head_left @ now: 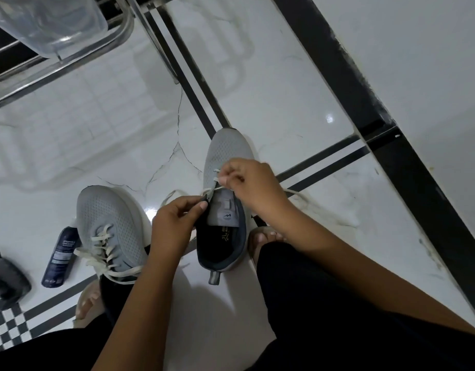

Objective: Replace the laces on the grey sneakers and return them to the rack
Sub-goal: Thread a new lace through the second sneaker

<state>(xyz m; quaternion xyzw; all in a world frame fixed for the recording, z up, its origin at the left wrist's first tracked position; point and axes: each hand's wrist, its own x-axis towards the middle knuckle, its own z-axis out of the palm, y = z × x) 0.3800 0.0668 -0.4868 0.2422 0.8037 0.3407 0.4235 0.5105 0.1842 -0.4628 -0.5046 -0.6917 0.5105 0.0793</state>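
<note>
Glossy white marble floor (271,84) with black inlay strips (386,121) crossing diagonally, a checkered border (9,328) at lower left, and a light glare (329,118) right of centre.

A home floor: glossy white marble tiles (271,76) with black borders, beside a steel rack (70,62).

Dark spray bottle (60,257) flat on white floor (284,84).
</note>
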